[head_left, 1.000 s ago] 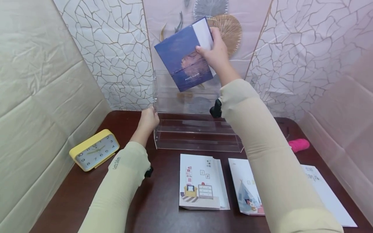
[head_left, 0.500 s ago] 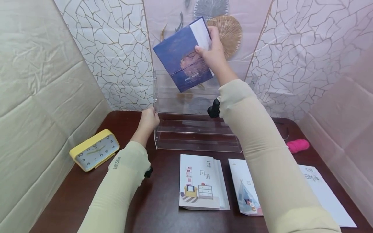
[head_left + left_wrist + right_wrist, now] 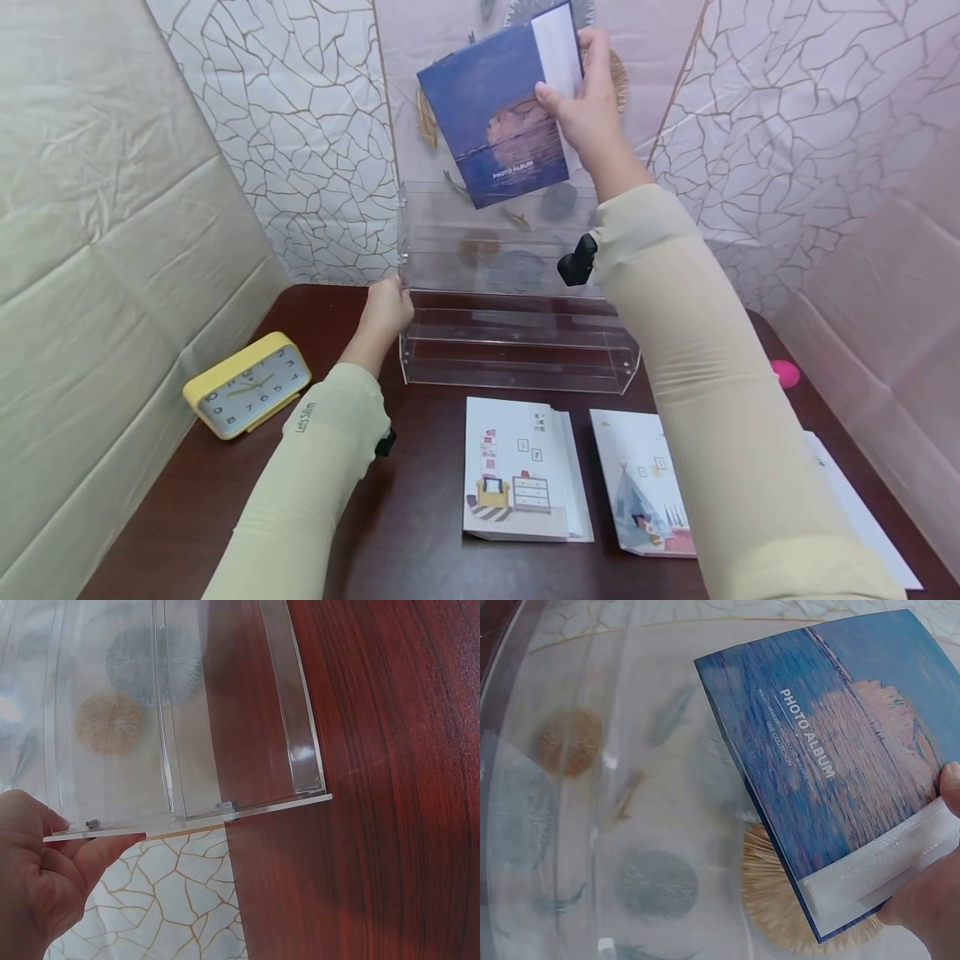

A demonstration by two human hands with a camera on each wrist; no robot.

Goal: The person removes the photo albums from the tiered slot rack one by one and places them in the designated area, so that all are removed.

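Observation:
My right hand (image 3: 596, 112) grips a blue photo album (image 3: 502, 108) by its right edge, thumb on the cover. The album is tilted and overlaps the top of a clear acrylic tiered rack (image 3: 517, 375) in the head view. In the right wrist view the album (image 3: 832, 750) shows its printed title and a white strip, with the hand (image 3: 930, 900) at that end. My left hand (image 3: 386, 312) holds the rack's left side; in the left wrist view thumb and fingers of the hand (image 3: 45, 877) pinch the edge of its clear side panel (image 3: 277, 806).
A yellow alarm clock (image 3: 247, 387) stands at the left on the dark red table (image 3: 420, 500). White illustrated booklets (image 3: 517, 467) lie in front of the rack, with another stack (image 3: 637, 475) to their right. A bright pink object (image 3: 785, 373) shows behind my right sleeve.
My right hand has moved up and to the right with the photo album, which is now tilted less. The left hand keeps its hold on the rack.

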